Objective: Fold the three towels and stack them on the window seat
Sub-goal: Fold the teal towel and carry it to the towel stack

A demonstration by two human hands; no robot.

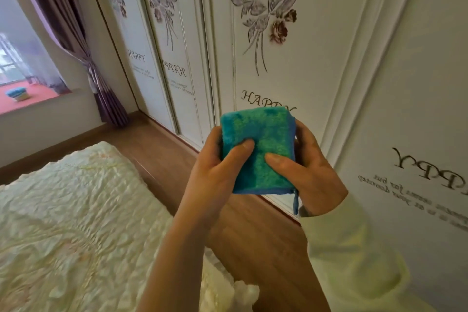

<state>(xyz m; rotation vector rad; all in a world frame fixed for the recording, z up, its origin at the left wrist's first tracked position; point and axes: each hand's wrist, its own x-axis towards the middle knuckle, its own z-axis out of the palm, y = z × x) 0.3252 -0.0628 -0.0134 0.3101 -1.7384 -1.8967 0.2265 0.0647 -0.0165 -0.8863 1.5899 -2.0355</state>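
Head view: left hand (215,172) and right hand (312,172) grip one teal towel (260,134), two stacked towels (17,94) beyond.

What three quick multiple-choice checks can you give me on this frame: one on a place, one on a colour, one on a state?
1. Where is the stack of folded towels? A on the bed; B on the window seat; C on the floor.
2. What colour is the held towel? A red; B teal, blue-edged; C white.
3. How is the held towel? A spread flat; B crumpled; C folded, gripped by both hands.
Answers: 1 B: it sits on the red seat below the window. 2 B: teal pile, blue trim. 3 C: left hand and right hand grip it folded.
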